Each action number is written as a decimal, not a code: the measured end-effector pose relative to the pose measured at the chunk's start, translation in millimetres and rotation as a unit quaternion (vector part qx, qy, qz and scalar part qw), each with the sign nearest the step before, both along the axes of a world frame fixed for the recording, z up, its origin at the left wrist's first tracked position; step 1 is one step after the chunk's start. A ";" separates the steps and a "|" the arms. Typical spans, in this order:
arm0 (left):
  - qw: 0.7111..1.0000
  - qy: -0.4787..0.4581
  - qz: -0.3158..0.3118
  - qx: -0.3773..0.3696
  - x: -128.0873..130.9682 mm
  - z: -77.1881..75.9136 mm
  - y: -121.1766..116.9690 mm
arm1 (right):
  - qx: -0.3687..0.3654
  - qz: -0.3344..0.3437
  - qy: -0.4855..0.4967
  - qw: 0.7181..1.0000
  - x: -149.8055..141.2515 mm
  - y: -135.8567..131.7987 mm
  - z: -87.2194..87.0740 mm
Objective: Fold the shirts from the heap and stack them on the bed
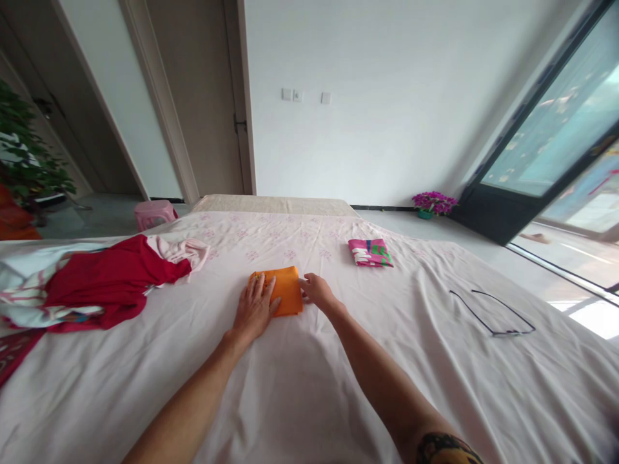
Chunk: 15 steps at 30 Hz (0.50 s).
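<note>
Sheet point(309, 386): pale pink, floral, wrinkled.
Orange folded cloth point(290, 290): compact rectangle, mid-sheet.
Left hand point(256, 306): flat on it, fingers spread.
Right hand point(320, 291): curled at its right edge; grip cannot be told.
Also folded: magenta-green patterned cloth point(370, 252), towards far edge.
Unfolded: red-and-white fabric heap point(111, 277), left side.

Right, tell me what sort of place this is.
Most likely a room in someone's home: a sheet with a flower pattern is spread out, a heap of clothes lies on it, and a door and a leafy plant stand beyond.
</note>
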State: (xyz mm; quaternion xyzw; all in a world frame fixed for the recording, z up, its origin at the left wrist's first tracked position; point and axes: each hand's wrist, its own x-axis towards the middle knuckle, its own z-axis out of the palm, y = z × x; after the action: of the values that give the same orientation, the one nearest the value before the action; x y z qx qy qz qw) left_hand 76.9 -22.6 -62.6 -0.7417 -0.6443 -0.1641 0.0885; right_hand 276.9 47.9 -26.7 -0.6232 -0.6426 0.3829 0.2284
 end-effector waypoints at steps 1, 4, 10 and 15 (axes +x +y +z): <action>1.000 -0.003 -0.001 -0.001 -0.1 0.1 0.1 | -0.021 0.006 0.007 1.000 -1.4 1.9 0.5; 1.000 -0.015 -0.008 0.001 -0.8 0.4 0.5 | -0.060 0.015 0.020 0.998 -7.1 9.2 -0.2; 0.998 -0.050 -0.022 0.010 -5.0 -2.5 3.6 | -0.108 0.000 0.069 0.992 -15.3 20.4 -2.0; 0.991 -0.118 -0.048 0.039 -9.5 -9.6 9.1 | -0.074 -0.008 0.127 0.989 -25.8 13.9 -6.9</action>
State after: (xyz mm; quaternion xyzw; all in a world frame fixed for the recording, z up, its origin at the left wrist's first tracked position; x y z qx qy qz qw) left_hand 67.4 -13.4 -72.3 -0.7433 -0.6068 -0.2796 0.0324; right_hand 251.1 61.8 -33.6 -0.5897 -0.5732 0.5035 0.2649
